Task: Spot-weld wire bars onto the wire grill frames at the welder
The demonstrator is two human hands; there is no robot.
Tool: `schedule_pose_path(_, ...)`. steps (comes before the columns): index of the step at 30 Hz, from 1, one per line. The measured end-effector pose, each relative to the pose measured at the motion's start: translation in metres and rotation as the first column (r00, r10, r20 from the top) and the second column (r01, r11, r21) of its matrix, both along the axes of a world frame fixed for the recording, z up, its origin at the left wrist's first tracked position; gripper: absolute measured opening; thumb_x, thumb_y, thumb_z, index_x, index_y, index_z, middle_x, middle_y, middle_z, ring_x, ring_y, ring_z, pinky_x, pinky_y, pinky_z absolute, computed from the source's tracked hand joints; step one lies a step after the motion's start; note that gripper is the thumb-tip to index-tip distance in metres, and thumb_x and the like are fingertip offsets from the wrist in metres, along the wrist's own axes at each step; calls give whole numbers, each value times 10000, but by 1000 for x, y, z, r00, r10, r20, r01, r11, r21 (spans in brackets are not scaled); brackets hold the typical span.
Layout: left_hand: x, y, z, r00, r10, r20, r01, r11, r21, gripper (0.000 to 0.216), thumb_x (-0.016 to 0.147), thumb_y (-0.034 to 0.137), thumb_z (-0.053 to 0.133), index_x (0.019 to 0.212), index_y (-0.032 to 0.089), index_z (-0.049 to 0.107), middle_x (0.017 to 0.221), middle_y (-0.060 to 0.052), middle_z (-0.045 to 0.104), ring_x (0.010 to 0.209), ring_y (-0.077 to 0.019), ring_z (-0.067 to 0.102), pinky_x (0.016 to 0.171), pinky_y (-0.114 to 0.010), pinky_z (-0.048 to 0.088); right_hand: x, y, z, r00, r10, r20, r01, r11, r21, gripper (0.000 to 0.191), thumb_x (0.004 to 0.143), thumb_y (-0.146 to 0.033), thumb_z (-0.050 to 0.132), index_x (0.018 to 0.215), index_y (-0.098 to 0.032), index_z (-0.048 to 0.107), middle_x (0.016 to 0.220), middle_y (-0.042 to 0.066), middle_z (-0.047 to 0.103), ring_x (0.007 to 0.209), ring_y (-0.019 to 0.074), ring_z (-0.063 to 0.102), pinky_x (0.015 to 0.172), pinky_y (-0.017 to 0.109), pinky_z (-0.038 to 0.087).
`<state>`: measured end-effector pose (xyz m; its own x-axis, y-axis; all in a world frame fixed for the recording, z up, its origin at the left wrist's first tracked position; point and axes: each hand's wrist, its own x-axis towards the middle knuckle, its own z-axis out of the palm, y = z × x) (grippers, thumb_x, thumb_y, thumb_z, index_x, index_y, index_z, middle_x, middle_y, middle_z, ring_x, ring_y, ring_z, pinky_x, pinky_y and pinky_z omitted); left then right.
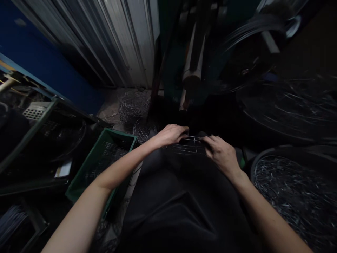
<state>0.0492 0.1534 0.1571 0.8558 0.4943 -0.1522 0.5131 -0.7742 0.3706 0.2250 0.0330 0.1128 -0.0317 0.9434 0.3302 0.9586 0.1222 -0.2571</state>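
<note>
Between my two hands stretches a thin wire frame, a piece of bent metal wire with parallel strands and short cross wires. My left hand is closed on its left end, fingers curled over the wire. On the other end my right hand pinches the wire between thumb and fingers. More curved wire strands show just below, over the dark apron on my lap; whether they belong to the same piece I cannot tell. A metal rod of a machine points down toward my hands from above.
At my left stands a green crate with wire pieces inside, beside a dark metal rack. Wire bundles lie on the floor ahead. To the right are a round tub full of small metal pieces and a large wire coil.
</note>
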Motion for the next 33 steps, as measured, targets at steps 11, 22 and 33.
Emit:
schedule_pose_path(11,-24,40,20,985,169,27,-171,979,116,288,905,333,436,1108,160,543,1033,-75,658,970,-207,616,760,-237,438,-9,67,21,1000,22,13,-24,985,168,368,921,-446,406,778,-183,621,728,28,594,686,129,521,549,236,310)
schedule_pose_path(22,-12,65,17,984,158,81,-166,980,105,263,903,314,427,1051,137,553,998,-95,663,946,-223,627,765,-272,458,5,90,23,1000,-8,-28,12,991,135,375,898,-494,424,825,-196,641,769,18,620,713,140,555,579,242,348)
schedule_pose_path(33,-13,67,14,983,158,91,-167,981,98,237,905,311,414,1009,147,549,994,-88,664,930,-214,630,755,-265,459,5,94,23,1000,-10,-2,10,991,135,475,913,-544,339,787,-192,632,787,37,627,711,148,558,578,256,341)
